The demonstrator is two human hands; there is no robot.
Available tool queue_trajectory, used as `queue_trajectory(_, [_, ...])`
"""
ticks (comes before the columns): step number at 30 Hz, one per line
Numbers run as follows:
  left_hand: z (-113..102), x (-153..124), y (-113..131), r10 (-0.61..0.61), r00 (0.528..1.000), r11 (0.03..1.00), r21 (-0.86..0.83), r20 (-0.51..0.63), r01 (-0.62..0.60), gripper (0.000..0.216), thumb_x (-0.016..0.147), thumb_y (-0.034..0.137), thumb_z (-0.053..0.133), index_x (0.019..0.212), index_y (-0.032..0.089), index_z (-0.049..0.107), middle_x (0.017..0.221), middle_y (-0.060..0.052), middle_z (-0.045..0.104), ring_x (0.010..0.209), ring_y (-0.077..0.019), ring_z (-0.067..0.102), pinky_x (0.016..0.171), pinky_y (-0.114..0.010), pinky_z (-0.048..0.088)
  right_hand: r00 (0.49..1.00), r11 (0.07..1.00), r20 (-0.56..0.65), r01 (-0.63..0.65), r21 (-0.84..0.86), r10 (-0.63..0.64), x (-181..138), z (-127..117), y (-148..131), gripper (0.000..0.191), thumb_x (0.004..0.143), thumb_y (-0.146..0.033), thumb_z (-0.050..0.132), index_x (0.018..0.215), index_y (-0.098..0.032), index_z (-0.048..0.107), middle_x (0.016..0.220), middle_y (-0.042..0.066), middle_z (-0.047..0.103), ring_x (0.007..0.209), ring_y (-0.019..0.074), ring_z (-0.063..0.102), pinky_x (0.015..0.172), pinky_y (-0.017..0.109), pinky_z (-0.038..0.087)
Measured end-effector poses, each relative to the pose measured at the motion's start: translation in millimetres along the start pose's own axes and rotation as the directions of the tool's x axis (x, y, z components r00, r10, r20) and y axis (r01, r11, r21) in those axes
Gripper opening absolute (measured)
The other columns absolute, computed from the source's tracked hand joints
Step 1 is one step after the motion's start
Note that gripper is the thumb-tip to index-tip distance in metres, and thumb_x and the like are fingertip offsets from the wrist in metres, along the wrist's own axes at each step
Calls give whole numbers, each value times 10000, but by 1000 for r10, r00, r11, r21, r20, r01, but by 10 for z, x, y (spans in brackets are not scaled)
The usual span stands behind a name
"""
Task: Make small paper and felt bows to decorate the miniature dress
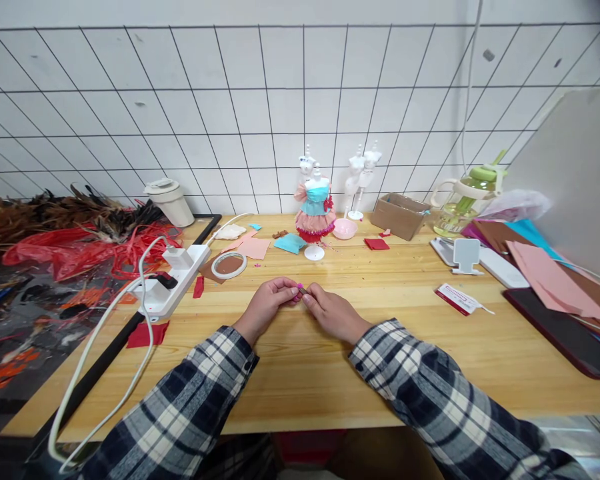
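Observation:
Over the middle of the table my left hand (270, 303) pinches a tiny magenta piece (300, 286), too small to name. Meeting it fingertip to fingertip, my right hand (334, 313) is closed on a short thin dark object whose tip touches the magenta piece; its kind is hidden by the fingers. Beyond both hands stands a small dress form (319, 193) wearing a turquoise bodice and a ruffled skirt of pink and red. A pink bowl (345, 229) sits at its right, and turquoise paper or fabric (290, 243) lies at its left.
A power strip (180, 280) with looping white cables runs along the left. Nearby lie a tape roll (229, 265) and pink sheets (254, 248). At the right are a cardboard box (400, 215), a drink jug (457, 203), a phone stand (466, 257) and a dark tray-like slab (560, 330).

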State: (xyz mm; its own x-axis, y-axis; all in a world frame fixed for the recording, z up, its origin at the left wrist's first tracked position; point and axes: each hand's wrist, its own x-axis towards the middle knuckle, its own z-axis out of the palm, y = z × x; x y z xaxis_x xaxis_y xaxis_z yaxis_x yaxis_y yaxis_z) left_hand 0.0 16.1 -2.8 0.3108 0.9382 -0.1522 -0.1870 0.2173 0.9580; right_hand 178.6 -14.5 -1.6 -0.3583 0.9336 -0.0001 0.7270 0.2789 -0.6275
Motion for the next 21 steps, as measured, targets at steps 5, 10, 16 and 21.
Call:
queue_trajectory(5, [11, -6, 0, 26, 999, 999, 22, 20, -26, 246, 642, 290, 803, 767, 132, 661, 732, -23, 691, 660, -116, 597, 690, -250, 456, 999, 994, -34, 26, 105, -22, 19, 25, 25, 280, 992, -450, 309, 950, -230, 476, 837, 22, 623, 773, 175, 574, 672, 263, 357])
queue_trajectory(10, [-5, 1, -5, 23, 999, 999, 33, 23, -24, 247, 643, 290, 800, 782, 134, 669, 740, -27, 690, 667, -123, 601, 689, -251, 453, 997, 972, -61, 57, 227, -44, 50, 36, 41, 283, 967, -452, 382, 870, -222, 517, 775, -8, 601, 729, 152, 549, 672, 255, 373])
queue_trajectory(16, [-26, 6, -21, 29, 999, 999, 42, 45, -30, 253, 652, 299, 796, 791, 139, 658, 741, -19, 683, 666, -119, 588, 685, -248, 442, 994, 944, -103, 74, 322, -43, 63, 44, 48, 299, 947, -440, 414, 806, -205, 533, 723, -20, 560, 680, 136, 500, 642, 246, 370])
queue_trajectory(21, [-25, 3, -16, 39, 998, 998, 47, 47, -41, 248, 655, 301, 794, 787, 142, 657, 738, -14, 679, 664, -118, 581, 679, -245, 437, 995, 905, -97, 68, 421, -30, 76, 53, 44, 299, 923, -445, 432, 773, -203, 524, 671, -27, 510, 655, 133, 469, 604, 239, 364])
